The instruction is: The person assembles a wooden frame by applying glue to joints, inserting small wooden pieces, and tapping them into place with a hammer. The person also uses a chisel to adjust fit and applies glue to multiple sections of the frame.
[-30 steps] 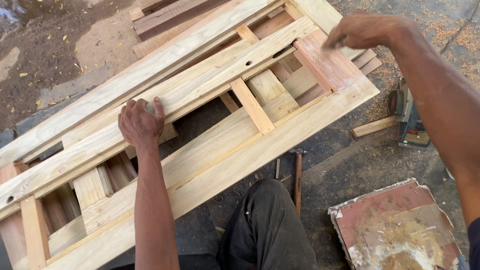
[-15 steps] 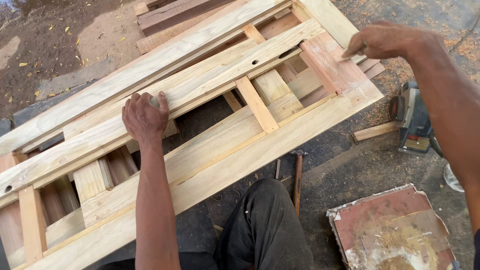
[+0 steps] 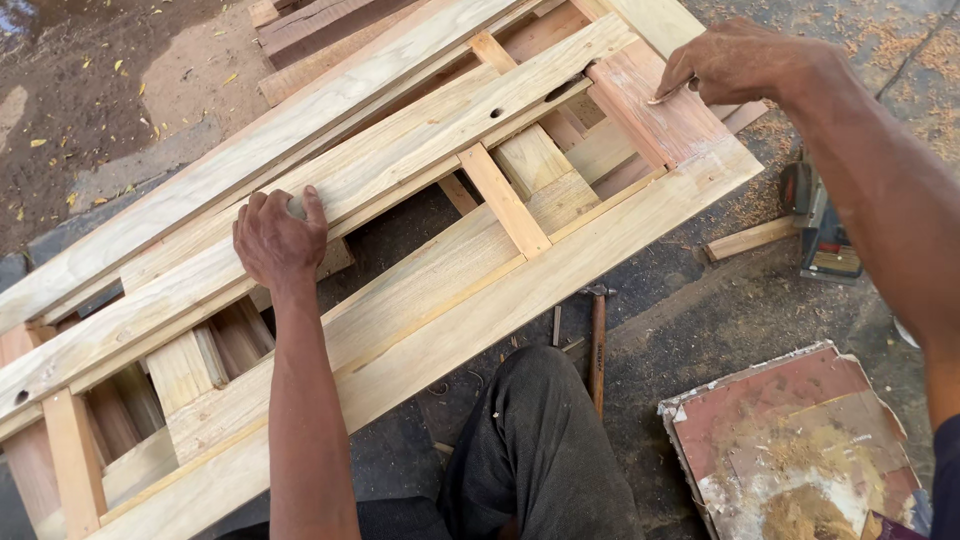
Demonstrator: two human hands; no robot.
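Observation:
A long pale wooden frame (image 3: 440, 290) of rails and short cross pieces lies slanted across the ground in front of me. My left hand (image 3: 278, 238) rests palm down on its middle rail, fingers curled over the edge. My right hand (image 3: 738, 62) is at the frame's far right end, over a reddish wooden panel (image 3: 650, 115), pinching a small thin pale piece against it. My dark trouser knee (image 3: 540, 430) shows below the frame.
A hammer (image 3: 597, 340) lies on the dark ground below the frame. A power tool (image 3: 820, 230) and a short wood offcut (image 3: 750, 238) sit at the right. A worn reddish board (image 3: 800, 440) with sawdust lies at lower right. More planks (image 3: 320, 25) are stacked at the top.
The view has shifted a little. My right hand has come slightly down and left onto the reddish panel. My left hand stays on the middle rail.

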